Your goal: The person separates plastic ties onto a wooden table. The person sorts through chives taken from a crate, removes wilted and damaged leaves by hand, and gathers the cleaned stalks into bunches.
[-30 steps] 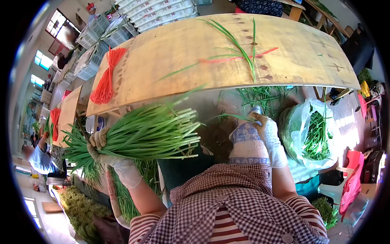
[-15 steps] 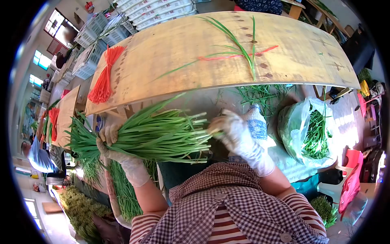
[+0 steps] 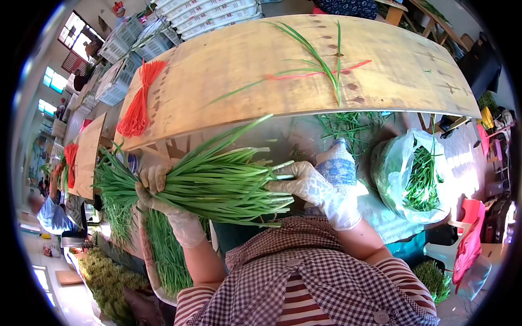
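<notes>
A thick bunch of garlic chives (image 3: pixel 217 185) lies sideways in front of my apron, above my lap. My gloved left hand (image 3: pixel 155 185) is wrapped round it towards the leafy end, at the left. The pale stalk ends point right. There my gloved right hand (image 3: pixel 315 187) has its fingers closed on some of the stalks; exactly how many is hidden. On the wooden table (image 3: pixel 228 65) beyond, a few loose chives (image 3: pixel 318 57) lie across a red tie (image 3: pixel 304 75).
A bundle of red ties (image 3: pixel 141 100) lies at the table's left. Right of me stands a clear plastic bag (image 3: pixel 399 190) with green trimmings. More chives (image 3: pixel 168 250) fill a container at lower left. White crates (image 3: pixel 212 19) are stacked behind. Another person (image 3: pixel 54 212) works at far left.
My right hand has come left onto the stalk ends, where it was blurred and further right before. The bunch has shifted slightly right. The person at far left now has an arm raised.
</notes>
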Tool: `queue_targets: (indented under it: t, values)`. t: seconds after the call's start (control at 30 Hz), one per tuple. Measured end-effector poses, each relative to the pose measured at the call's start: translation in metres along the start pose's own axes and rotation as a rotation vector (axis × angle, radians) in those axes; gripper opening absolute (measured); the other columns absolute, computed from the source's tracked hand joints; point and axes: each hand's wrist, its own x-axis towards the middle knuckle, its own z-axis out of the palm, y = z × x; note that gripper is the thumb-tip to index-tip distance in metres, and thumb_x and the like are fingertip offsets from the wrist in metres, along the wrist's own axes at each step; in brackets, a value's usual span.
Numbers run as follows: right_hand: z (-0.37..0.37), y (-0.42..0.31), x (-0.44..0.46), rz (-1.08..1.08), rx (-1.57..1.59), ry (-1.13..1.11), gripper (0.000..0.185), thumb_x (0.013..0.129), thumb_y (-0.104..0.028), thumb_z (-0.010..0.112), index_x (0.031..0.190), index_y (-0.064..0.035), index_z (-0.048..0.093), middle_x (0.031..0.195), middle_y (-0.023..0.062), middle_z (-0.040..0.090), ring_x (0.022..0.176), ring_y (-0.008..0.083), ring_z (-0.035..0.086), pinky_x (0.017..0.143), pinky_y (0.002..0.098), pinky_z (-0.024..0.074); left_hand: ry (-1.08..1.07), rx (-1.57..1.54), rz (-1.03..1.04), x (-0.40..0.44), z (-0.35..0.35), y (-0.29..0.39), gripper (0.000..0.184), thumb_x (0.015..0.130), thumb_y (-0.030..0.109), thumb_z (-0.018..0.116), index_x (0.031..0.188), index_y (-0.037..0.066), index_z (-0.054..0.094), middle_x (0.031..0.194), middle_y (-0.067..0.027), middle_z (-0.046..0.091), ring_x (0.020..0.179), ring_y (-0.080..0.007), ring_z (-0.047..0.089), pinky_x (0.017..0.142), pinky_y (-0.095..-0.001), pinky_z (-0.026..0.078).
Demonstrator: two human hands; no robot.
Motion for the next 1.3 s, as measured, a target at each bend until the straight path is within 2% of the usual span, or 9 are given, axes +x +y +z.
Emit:
queue_targets:
  t: [0.17,0.3,0.4,0.6,0.93,1.0,1.03,1.07,1.3]
  values:
    - [-0.046,0.041,-0.016,-0.238,-0.103,0.062,0.029,0.084,-0.021,0.072,0.108,-0.0055,0.069,0.097,0.0117,0.071,0.082,0.0155,0.067,0.077,0.0299,0.0536,0.082,-0.077,0.001,0.001,-0.004,0.016,0.023,0.086,0.015,0.06,0.07,0.015,0.043,0.057,0.0056,0.042,0.054,-0.0076,0.041,0.059,-0.0205,0.039]
    - [-0.11,0.076,-0.007,-0.129,-0.669,0.512,0.035,0.083,-0.019,0.07,0.116,-0.0077,0.065,0.109,0.0127,0.068,0.094,0.022,0.066,0.087,0.0311,0.0508,0.12,-0.053,0.031,0.001,-0.011,0.036,0.024,0.086,0.014,0.06,0.071,0.015,0.042,0.057,0.0053,0.042,0.054,-0.0081,0.04,0.058,-0.0215,0.038]
    - [-0.045,-0.007,-0.015,-0.675,-0.725,0.355,0.047,0.081,-0.019,0.07,0.126,-0.0145,0.059,0.119,0.0094,0.064,0.102,0.0233,0.063,0.089,0.0324,0.0505,0.119,-0.068,0.014,-0.003,-0.011,0.023,0.024,0.086,0.014,0.06,0.07,0.015,0.042,0.057,0.0052,0.042,0.054,-0.0078,0.04,0.059,-0.0217,0.039]
    - [-0.003,-0.009,0.007,-1.18,-1.061,0.208,0.03,0.082,-0.018,0.061,0.112,-0.0156,0.068,0.091,0.0059,0.068,0.069,0.0229,0.065,0.053,0.0339,0.0522,0.093,-0.107,-0.012,-0.002,-0.006,0.004,0.025,0.088,0.015,0.06,0.07,0.014,0.042,0.057,0.0046,0.042,0.054,-0.0086,0.04,0.06,-0.0223,0.039]
    - [-0.034,0.041,-0.016,-0.966,-1.065,0.237,0.016,0.082,-0.016,0.065,0.096,-0.0104,0.061,0.088,0.005,0.067,0.081,0.026,0.065,0.078,0.0397,0.0552,-0.09,-0.129,-0.146,-0.001,0.013,0.005,0.023,0.088,0.018,0.06,0.073,0.012,0.044,0.058,0.0026,0.044,0.054,-0.0098,0.044,0.059,-0.0219,0.042]
    - [-0.071,0.063,-0.021,-0.778,-1.212,0.486,0.011,0.083,-0.013,0.063,0.093,-0.0094,0.061,0.086,0.0071,0.067,0.073,0.0271,0.063,0.067,0.0377,0.0529,-0.112,-0.143,-0.13,0.003,0.008,0.017,0.023,0.088,0.019,0.061,0.074,0.012,0.045,0.058,0.0027,0.045,0.054,-0.0097,0.045,0.058,-0.0212,0.042]
    - [-0.094,0.081,-0.008,-0.16,-1.5,0.604,0.014,0.083,-0.012,0.062,0.097,-0.0088,0.062,0.086,0.0091,0.067,0.073,0.0287,0.063,0.066,0.0371,0.0514,-0.14,-0.179,-0.146,0.004,0.006,0.02,0.023,0.088,0.02,0.061,0.074,0.011,0.045,0.058,0.0026,0.045,0.055,-0.0098,0.047,0.059,-0.0215,0.043]
    - [-0.105,0.078,-0.009,-0.343,-1.497,0.643,0.022,0.083,-0.011,0.064,0.104,-0.009,0.064,0.091,0.0104,0.067,0.077,0.0271,0.064,0.067,0.0342,0.052,-0.168,-0.217,-0.164,0.005,0.003,0.023,0.022,0.088,0.02,0.061,0.074,0.011,0.046,0.058,0.0026,0.046,0.055,-0.0098,0.048,0.059,-0.0218,0.043]
    - [-0.025,0.004,0.017,-0.336,-0.291,0.067,0.032,0.085,-0.021,0.071,0.112,-0.0057,0.067,0.106,0.0122,0.069,0.096,0.0194,0.065,0.089,0.0304,0.0502,-0.259,-0.237,-0.149,0.018,-0.038,0.023,0.021,0.091,0.021,0.056,0.075,0.008,0.05,0.053,0.0027,0.055,0.048,-0.0083,0.054,0.054,-0.0193,0.046]
